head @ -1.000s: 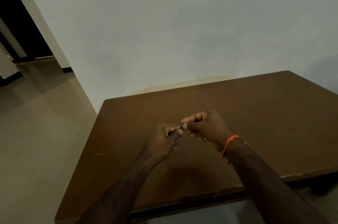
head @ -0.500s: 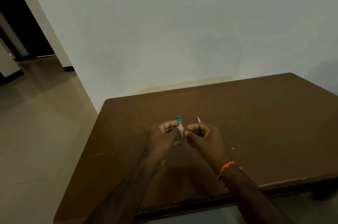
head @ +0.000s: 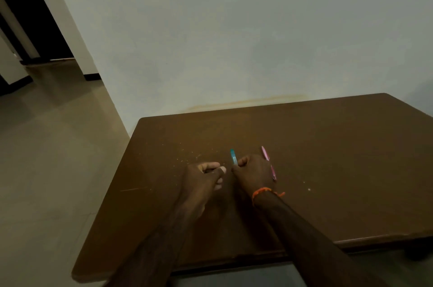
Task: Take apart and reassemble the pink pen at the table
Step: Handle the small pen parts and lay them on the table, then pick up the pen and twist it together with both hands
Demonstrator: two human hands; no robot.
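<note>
Hands parted, right hand (head: 254,170) grips pink pen (head: 272,171)

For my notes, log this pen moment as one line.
stage: pen apart | right hand: holds teal piece, pink barrel | left hand: curled, contents unclear | table: brown

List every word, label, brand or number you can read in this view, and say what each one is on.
None can be read.
Pink pen piece beside the right hand: no print visible; too small and dim to tell.
Teal piece sticking up from the right hand: no legible marking.
Orange wrist thread: plain.
Brown table and wall: only specks and a stain, no text.
</note>
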